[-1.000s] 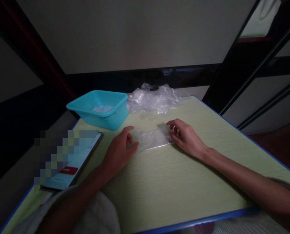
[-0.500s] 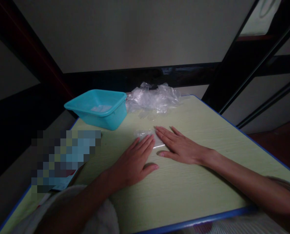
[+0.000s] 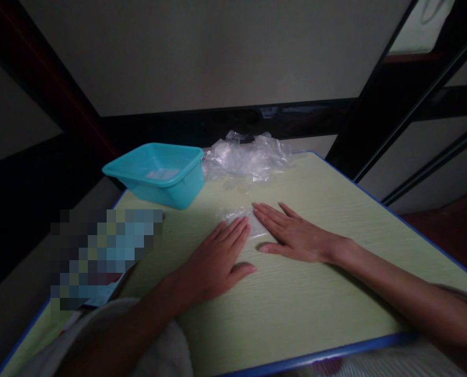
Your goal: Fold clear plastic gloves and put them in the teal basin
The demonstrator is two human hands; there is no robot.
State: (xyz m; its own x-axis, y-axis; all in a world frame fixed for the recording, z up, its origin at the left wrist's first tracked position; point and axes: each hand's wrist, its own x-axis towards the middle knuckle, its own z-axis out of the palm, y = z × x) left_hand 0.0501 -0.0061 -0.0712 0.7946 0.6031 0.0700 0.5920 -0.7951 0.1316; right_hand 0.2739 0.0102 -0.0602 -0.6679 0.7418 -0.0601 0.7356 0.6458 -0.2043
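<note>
Head view: your left hand [image 3: 217, 262] and right hand [image 3: 296, 236] lie with open grip, fingers extended flat, over opposite sides of a clear plastic bag [image 3: 256, 229] on the worktop [image 3: 304, 303]; beyond it sit a turquoise basin [image 3: 189, 187] and crumpled clear plastic [image 3: 249, 158].

The flat piece [image 3: 259, 230] is thin, clear plastic with a slight sheen; the crumpled heap [image 3: 249, 158] behind it is glossy, wrinkled film. The turquoise tub [image 3: 186, 187] is smooth plastic with a soft shine. The tabletop [image 3: 315, 298] shows a faint wood-like grain, its blue edging [image 3: 323, 357] smooth, and the pale cloth [image 3: 162, 340] looks fuzzy and matt
</note>
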